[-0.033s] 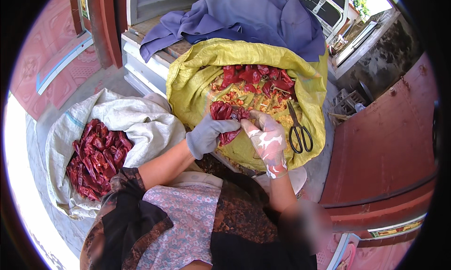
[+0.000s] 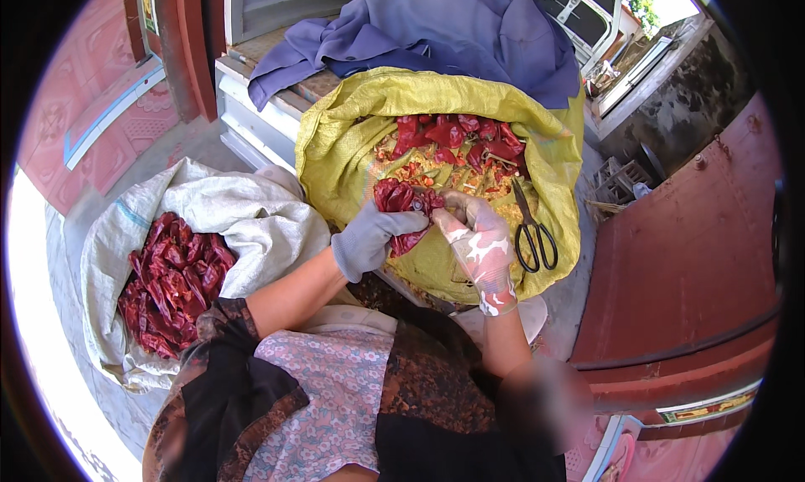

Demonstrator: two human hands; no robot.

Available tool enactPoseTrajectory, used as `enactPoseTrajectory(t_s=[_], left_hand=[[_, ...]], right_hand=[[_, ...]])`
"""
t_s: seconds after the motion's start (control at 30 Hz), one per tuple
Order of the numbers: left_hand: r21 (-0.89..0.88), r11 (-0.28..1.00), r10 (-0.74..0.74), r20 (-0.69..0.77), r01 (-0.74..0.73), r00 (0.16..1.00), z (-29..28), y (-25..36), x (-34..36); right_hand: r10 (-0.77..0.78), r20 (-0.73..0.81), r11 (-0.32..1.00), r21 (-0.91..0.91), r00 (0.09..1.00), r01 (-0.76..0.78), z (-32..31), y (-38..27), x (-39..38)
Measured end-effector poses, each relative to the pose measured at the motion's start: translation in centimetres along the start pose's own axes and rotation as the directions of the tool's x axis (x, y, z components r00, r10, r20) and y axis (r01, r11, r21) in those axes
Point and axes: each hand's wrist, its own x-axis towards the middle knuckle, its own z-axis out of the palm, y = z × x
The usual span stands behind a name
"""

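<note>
My left hand (image 2: 369, 239), in a grey glove, is closed around a bunch of dried red peppers (image 2: 397, 195) above the yellow woven sack (image 2: 352, 104). In a pink and white camouflage glove, my right hand (image 2: 476, 243) has its fingers pinched on the bunch's right side. The yellow sack holds red peppers (image 2: 449, 134) at the back and yellow-orange bits (image 2: 470, 180). Black-handled scissors (image 2: 532, 230) lie on its right part, beside my right hand. A white sack (image 2: 260, 213) of dried red peppers (image 2: 172, 289) stands at the left.
Blue-grey cloth (image 2: 470, 29) drapes over a metal ledge (image 2: 251, 96) behind the yellow sack. A red metal panel (image 2: 671, 264) is at the right, a grey crate (image 2: 616, 180) behind it, and pink tiled walls (image 2: 101, 79) at the left. A white round object (image 2: 528, 318) sits beneath the yellow sack.
My right hand is very slightly higher, still at the pepper bunch. Nothing else has visibly moved.
</note>
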Motion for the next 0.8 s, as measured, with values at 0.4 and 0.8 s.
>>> enactPoseTrajectory(t_s=[0.4,0.8], left_hand=[[-0.052,0.987,-0.143,0.185,0.155,0.972,-1.4,-0.7,-1.0],[0.465,0.728,0.254,0.499,-0.503,0.828,-2.9,-1.8,-0.5]], right_hand=[[-0.432,0.081,0.883,-0.165,0.898,0.44,-0.9,-0.3,0.3],[0.358,0.327,0.489,0.732,0.875,-0.474,0.2,-1.0,-0.7]])
